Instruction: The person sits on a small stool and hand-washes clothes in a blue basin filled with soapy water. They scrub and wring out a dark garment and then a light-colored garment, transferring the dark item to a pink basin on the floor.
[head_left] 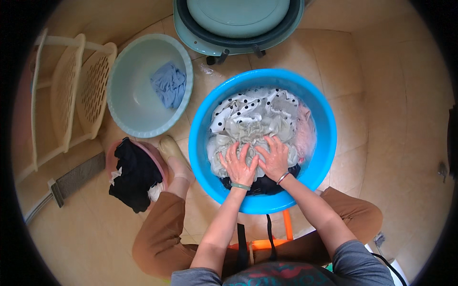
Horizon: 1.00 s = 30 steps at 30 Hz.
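A large blue tub (328,128) stands in front of me, holding wet clothes in sudsy water. My left hand (240,165) presses down on a grey-white garment (253,131) with its fingers spread. Beside it, my right hand (274,161) also rests on this garment, fingers apart and slightly bent, with the two thumbs close together. Past my hands lies white cloth with black dots (234,110). Pink cloth (304,132) is at the tub's right side, and dark cloth (268,186) shows beneath my wrists.
A pale green basin (129,102) with blue cloth (169,85) stands at far left. Nearer is a pink basin (161,163) heaped with black clothes (136,169). A cream plastic rack (95,90) and a flat mop head (81,175) are leftward. A folded green tub (238,19) stands beyond.
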Tool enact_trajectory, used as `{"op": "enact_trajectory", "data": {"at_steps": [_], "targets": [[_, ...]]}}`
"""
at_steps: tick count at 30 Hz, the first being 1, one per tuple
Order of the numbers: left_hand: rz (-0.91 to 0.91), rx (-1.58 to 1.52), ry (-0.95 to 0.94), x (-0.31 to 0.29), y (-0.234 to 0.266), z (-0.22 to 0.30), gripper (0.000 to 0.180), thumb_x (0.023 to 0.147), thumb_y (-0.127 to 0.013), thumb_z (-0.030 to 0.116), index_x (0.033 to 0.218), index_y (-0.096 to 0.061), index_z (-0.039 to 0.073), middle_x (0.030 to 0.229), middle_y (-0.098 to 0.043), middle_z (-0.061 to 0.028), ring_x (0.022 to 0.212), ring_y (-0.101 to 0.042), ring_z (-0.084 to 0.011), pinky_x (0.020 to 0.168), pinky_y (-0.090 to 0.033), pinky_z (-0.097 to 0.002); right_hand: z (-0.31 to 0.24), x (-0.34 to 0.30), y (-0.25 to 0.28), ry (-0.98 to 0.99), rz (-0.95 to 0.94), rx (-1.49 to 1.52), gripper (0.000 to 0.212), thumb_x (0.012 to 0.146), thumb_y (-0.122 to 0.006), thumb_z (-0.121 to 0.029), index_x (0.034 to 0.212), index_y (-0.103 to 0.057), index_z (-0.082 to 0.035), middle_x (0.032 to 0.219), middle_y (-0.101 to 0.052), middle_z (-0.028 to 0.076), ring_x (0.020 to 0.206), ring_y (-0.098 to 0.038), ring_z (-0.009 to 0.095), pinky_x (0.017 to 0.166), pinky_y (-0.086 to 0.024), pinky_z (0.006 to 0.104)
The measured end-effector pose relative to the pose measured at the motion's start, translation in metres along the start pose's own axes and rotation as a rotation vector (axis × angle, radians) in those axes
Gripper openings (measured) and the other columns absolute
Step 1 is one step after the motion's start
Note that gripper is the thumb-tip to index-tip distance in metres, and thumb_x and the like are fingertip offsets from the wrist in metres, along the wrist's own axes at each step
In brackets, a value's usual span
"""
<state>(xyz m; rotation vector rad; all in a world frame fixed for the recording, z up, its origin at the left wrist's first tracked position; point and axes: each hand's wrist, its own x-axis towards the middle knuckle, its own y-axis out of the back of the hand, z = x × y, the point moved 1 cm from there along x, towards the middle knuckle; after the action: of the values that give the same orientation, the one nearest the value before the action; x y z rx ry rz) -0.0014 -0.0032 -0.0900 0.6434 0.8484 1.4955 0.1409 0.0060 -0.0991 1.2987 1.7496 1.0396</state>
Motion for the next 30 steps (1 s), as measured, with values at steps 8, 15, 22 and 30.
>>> {"op": "enact_trajectory", "data": {"at_steps": [8,15,22,30], "targets": [[-0.219,0.137,0.019,0.035,-0.052,-0.051,0.025,0.086,-0.06,0.034,0.106,-0.061,0.02,0.111,-0.057,-0.0142,0.103,-0.055,-0.0344,0.08,-0.043,-0.0498,0.03,0.028,-0.063,-0.032,-0.153,-0.017,0.03,0.08,-0.063,-0.041,0.104,-0.062,-0.023,0.114,-0.052,0.009,0.101,-0.051,0.034,0.084,-0.038,0.0505],[-0.631,0.064,0.149,0.08,-0.084,-0.077,0.04,0.091,-0.048,0.036,0.117,-0.061,0.009,0.111,-0.064,-0.0198,0.106,-0.058,-0.0366,0.096,-0.042,-0.0485,0.079,0.067,-0.125,0.069,-0.401,0.561,0.044,0.081,-0.061,-0.038,0.118,-0.06,-0.013,0.111,-0.062,0.022,0.101,-0.058,0.038,0.089,-0.045,0.0498],[-0.691,0.238,0.102,0.112,-0.081,-0.086,0.049,0.091,-0.046,0.042,0.124,-0.057,0.008,0.124,-0.059,-0.0186,0.115,-0.055,-0.0366,0.1,-0.04,-0.0465,0.081,0.115,-0.098,-0.297,-0.684,-0.203,0.032,0.086,-0.055,-0.034,0.102,-0.069,-0.011,0.109,-0.066,0.015,0.103,-0.059,0.034,0.094,-0.043,0.0446],[-0.393,-0.201,0.367,0.063,-0.008,-0.026,0.066,0.077,-0.067,0.046,0.13,-0.052,0.01,0.108,-0.063,-0.0141,0.106,-0.059,-0.0308,0.098,-0.034,-0.0454,0.047,0.033,0.003,-0.199,-0.223,0.492,0.017,0.082,-0.066,-0.027,0.084,-0.07,-0.011,0.118,-0.063,0.009,0.113,-0.053,0.031,0.096,-0.041,0.0396]]}}
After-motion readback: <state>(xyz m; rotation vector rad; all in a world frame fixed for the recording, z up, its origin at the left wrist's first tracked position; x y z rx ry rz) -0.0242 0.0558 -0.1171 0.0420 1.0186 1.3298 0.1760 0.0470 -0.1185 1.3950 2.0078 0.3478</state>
